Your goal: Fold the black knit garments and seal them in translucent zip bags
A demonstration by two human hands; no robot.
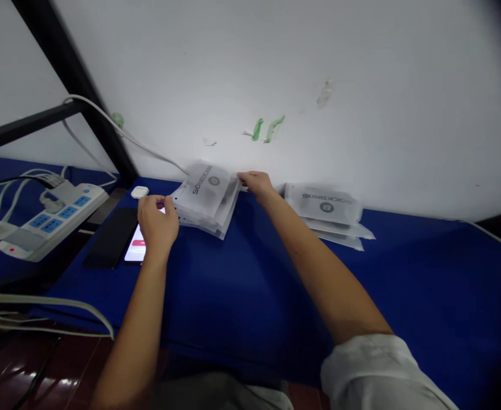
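Observation:
A stack of frosted plastic bags [208, 196] printed "ROCKBROS" lies against the wall on the blue table, its layers fanned at the edges. My left hand [159, 224] pinches the left edge of the top bag, thumb and forefinger together. At the far right corner of the same bag, my right hand [255, 183] is closed in a pinch. A second pile of the same bags [325, 208] sits to the right, beyond my right forearm, untouched. Below my left hand a lit phone [135, 247] is partly covered by it.
A dark phone [111, 236] lies beside the lit one, with a white earbud case [140, 192] behind. A white power strip [58, 219] with several plugged cables stands at the left, near a black frame post [105, 134]. A white cable [143, 147] runs along the wall [361, 102].

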